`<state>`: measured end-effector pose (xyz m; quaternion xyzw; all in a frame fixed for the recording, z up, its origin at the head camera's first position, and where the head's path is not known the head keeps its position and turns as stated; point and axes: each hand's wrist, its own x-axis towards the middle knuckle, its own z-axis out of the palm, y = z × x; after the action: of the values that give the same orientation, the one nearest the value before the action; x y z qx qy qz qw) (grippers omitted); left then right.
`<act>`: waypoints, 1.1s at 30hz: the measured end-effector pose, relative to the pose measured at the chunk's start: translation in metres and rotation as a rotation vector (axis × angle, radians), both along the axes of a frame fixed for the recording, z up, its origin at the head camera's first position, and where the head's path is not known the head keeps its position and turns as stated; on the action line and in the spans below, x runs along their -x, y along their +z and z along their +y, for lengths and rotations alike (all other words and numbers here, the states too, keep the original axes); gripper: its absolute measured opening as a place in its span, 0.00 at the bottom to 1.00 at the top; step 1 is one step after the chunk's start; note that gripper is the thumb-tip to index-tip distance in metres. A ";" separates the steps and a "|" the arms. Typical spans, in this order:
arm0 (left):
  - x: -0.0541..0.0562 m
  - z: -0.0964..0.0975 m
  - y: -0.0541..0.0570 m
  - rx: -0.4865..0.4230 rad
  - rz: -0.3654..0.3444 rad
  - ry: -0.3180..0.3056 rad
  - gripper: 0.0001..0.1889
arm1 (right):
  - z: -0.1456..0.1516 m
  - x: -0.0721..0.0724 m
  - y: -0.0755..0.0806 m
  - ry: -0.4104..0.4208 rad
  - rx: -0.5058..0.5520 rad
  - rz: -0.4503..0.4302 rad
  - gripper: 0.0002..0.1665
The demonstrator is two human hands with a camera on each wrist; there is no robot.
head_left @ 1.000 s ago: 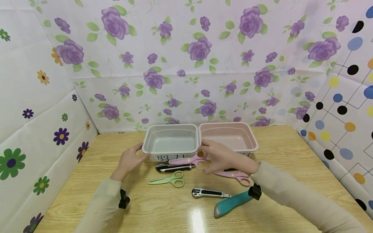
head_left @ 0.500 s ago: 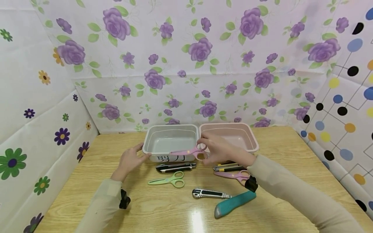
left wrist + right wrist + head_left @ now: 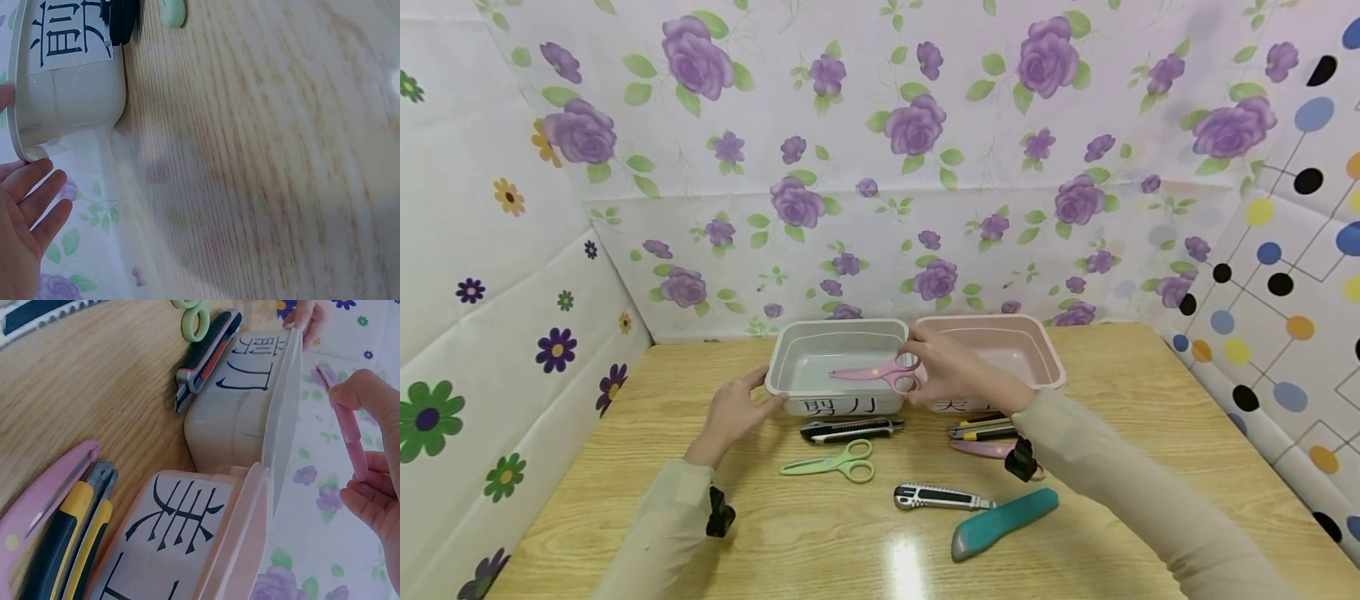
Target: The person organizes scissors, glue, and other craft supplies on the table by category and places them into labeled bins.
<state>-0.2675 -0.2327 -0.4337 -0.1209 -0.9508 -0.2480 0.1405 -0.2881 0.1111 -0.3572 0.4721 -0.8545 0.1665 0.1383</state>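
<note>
Step looks like stowing scissors: the pink scissors [image 3: 874,372] are over the mouth of the grey bin [image 3: 842,342], above its rim, not down in it. Right hand [image 3: 951,367] has its grip on the handle loops, pinching them near the bin's right end. Left hand [image 3: 737,414] is at the bin's left end, thumb on the front rim, fingers fairly straight by the corner; touching only, probably steadying.

Next move, my read: lower inside the walls, release, don't clip the front rim. (Bin's label [image 3: 841,407] reads 剪刀, scissors, so it matches.)

Orientation: long axis roughly parallel to the bin's front rim. Blade tip points to the bin's left end, loops to its right end. Right wrist view gets them edge-on; exact tilt hard to call.

Likely queue: green scissors [image 3: 831,463] on the tabletop [image 3: 820,533] in front of the bin, second pink scissors [image 3: 977,448] front-right of it.
</note>
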 end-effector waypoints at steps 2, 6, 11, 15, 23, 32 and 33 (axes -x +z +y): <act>0.000 0.000 0.000 0.000 0.000 0.000 0.35 | -0.002 0.004 0.000 -0.025 -0.005 -0.006 0.28; 0.000 -0.001 0.000 0.002 0.002 -0.001 0.35 | -0.004 0.010 -0.001 -0.053 -0.013 -0.012 0.29; 0.000 -0.001 -0.001 0.005 -0.001 0.004 0.35 | -0.006 0.016 -0.002 -0.054 -0.023 -0.012 0.29; 0.000 -0.001 -0.002 0.008 0.006 -0.002 0.36 | -0.007 0.021 -0.003 -0.070 -0.036 -0.021 0.28; 0.000 0.001 0.000 -0.003 0.015 -0.005 0.34 | -0.013 0.028 -0.008 -0.070 -0.032 -0.046 0.28; -0.001 0.000 0.000 0.005 0.003 0.002 0.35 | -0.019 0.034 -0.015 -0.072 -0.026 -0.082 0.30; -0.001 0.000 0.000 0.006 0.002 0.003 0.35 | -0.019 0.034 -0.016 -0.075 -0.025 -0.083 0.30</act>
<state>-0.2665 -0.2327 -0.4336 -0.1202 -0.9516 -0.2451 0.1414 -0.3223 0.0917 -0.3731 0.4344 -0.8786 0.1699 0.1028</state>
